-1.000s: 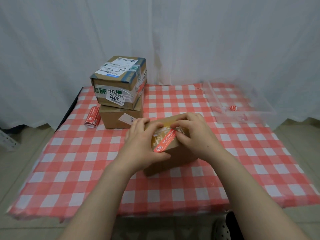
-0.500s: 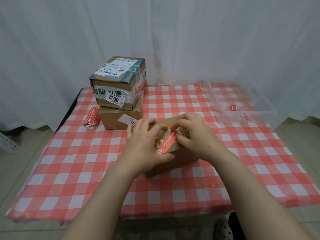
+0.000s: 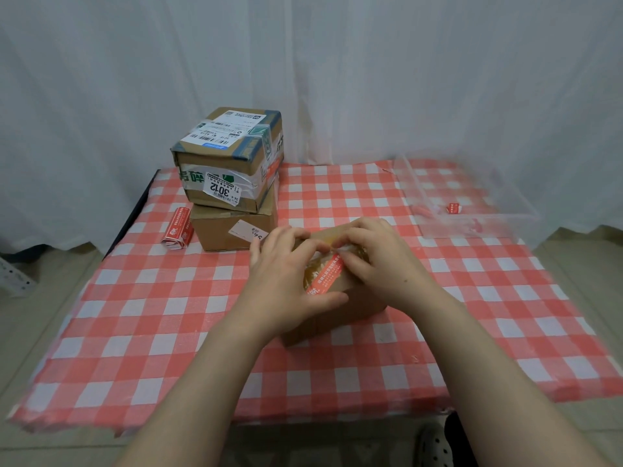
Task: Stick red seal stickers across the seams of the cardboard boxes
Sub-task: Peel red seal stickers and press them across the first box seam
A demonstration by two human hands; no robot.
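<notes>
A small brown cardboard box lies in the middle of the checked table. A red seal sticker runs across its taped top, its near end at the front edge. My left hand grips the box's left side, fingers curled over the top and thumb just below the sticker's near end. My right hand is on the right half of the top. Its thumb and curled index finger pinch the sticker's far end. The hands hide most of the seam.
Two cardboard boxes are stacked at the back left, the labelled top one on a plain one. A folded strip of red stickers lies left of them. A clear plastic bin with a red sticker is at the back right.
The sticker has come down flatter onto the box top. My right hand's fingers have shifted toward its far end, and my left fingers have curled further over the top.
</notes>
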